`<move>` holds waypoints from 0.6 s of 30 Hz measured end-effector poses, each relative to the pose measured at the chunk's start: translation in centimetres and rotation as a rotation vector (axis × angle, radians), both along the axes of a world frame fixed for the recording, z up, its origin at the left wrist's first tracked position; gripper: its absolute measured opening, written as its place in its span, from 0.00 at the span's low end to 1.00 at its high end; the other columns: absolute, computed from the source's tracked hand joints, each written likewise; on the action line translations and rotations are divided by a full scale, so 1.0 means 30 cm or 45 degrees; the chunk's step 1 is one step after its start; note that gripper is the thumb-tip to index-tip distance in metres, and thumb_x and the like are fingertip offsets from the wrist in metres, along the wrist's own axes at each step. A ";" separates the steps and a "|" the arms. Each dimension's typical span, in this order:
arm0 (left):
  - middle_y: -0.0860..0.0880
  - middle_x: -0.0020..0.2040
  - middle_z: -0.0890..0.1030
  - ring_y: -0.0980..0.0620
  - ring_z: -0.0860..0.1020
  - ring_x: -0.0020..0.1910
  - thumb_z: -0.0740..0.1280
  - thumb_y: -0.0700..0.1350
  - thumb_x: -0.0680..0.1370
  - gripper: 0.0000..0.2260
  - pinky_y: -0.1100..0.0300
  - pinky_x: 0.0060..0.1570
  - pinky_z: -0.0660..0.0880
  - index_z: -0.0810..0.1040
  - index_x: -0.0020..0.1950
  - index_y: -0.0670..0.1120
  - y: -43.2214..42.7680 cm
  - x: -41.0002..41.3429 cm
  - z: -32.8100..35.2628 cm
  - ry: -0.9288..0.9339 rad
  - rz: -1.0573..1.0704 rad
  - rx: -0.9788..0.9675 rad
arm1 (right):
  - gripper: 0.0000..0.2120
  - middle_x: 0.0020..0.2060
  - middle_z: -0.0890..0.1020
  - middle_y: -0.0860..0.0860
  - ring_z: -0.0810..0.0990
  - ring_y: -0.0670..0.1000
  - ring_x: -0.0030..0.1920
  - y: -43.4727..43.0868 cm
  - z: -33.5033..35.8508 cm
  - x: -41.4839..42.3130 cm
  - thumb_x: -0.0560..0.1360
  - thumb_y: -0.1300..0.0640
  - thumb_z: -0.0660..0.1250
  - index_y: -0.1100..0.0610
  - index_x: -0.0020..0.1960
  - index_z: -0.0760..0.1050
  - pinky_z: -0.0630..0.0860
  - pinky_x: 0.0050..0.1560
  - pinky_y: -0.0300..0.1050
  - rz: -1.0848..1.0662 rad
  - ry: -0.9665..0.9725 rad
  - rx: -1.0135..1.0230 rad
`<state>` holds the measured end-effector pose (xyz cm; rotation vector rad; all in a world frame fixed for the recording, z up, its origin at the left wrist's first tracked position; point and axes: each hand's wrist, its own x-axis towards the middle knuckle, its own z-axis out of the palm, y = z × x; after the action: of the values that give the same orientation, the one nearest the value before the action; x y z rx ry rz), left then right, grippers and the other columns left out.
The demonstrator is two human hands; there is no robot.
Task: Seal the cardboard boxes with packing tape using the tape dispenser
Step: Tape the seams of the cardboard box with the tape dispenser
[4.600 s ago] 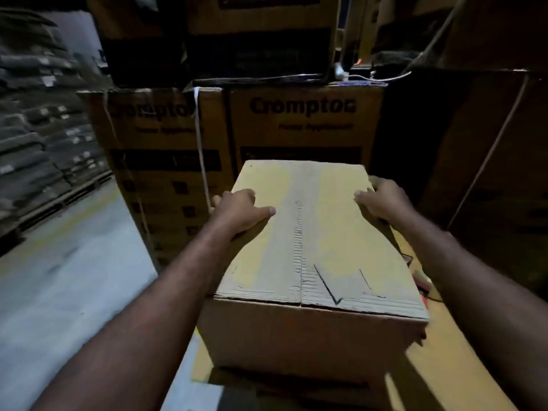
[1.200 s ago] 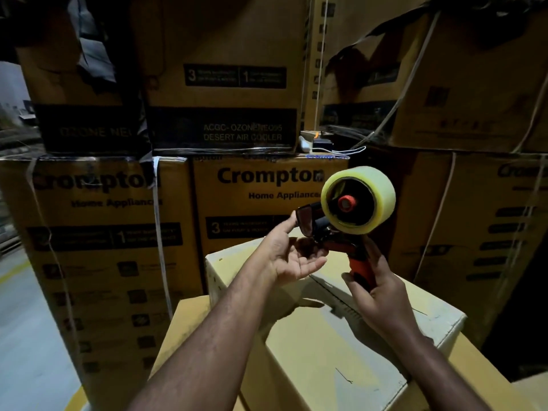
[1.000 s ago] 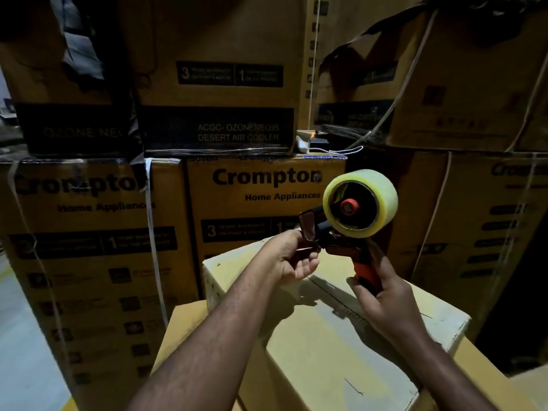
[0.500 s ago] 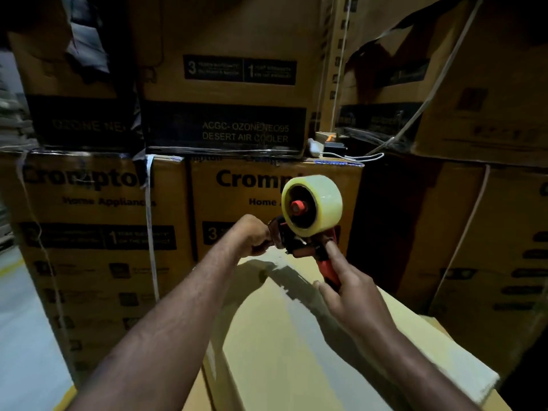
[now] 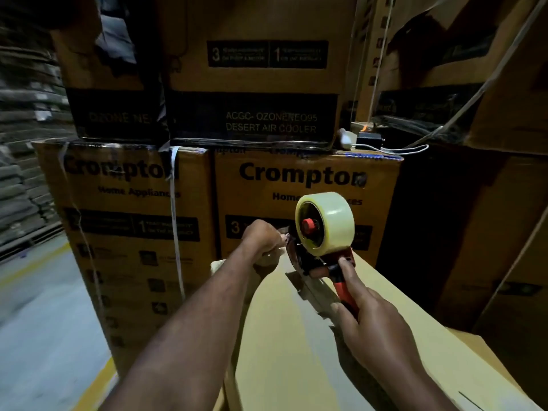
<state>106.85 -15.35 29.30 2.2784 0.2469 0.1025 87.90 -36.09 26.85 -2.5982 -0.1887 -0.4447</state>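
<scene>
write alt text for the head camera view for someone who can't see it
A person's right hand grips the red handle of a tape dispenser over the far end of a cardboard box, while the left hand pinches the tape end at its front. Stacked Crompton cartons rise behind.

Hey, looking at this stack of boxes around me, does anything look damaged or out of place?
Yes. The upper-right box has a torn, gaping side. A white strap hangs loose down the left Crompton box. A small dark device and white cable sit on a carton top.
</scene>
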 end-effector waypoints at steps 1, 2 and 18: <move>0.46 0.44 0.86 0.50 0.84 0.43 0.76 0.44 0.74 0.06 0.52 0.47 0.84 0.85 0.45 0.42 0.004 0.009 -0.007 0.008 0.014 0.019 | 0.40 0.57 0.76 0.41 0.76 0.47 0.55 0.004 0.000 0.000 0.81 0.44 0.61 0.26 0.70 0.30 0.75 0.46 0.42 -0.003 0.001 -0.013; 0.47 0.44 0.86 0.50 0.84 0.43 0.77 0.45 0.74 0.07 0.51 0.47 0.84 0.85 0.45 0.43 0.013 0.017 -0.013 0.014 0.034 0.011 | 0.40 0.56 0.75 0.41 0.76 0.47 0.55 0.007 -0.002 -0.001 0.81 0.44 0.61 0.25 0.68 0.29 0.75 0.47 0.42 -0.007 0.003 -0.018; 0.45 0.49 0.86 0.50 0.82 0.47 0.73 0.43 0.78 0.07 0.55 0.46 0.78 0.87 0.51 0.40 0.066 0.120 -0.100 0.124 -0.140 -0.314 | 0.40 0.49 0.75 0.38 0.73 0.38 0.42 -0.029 -0.012 -0.027 0.79 0.43 0.65 0.21 0.68 0.35 0.71 0.43 0.33 -0.059 0.057 0.005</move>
<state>110.45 -13.37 26.29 2.0484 0.1740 -0.0914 87.09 -36.96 26.48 -2.6109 -0.1123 -0.4023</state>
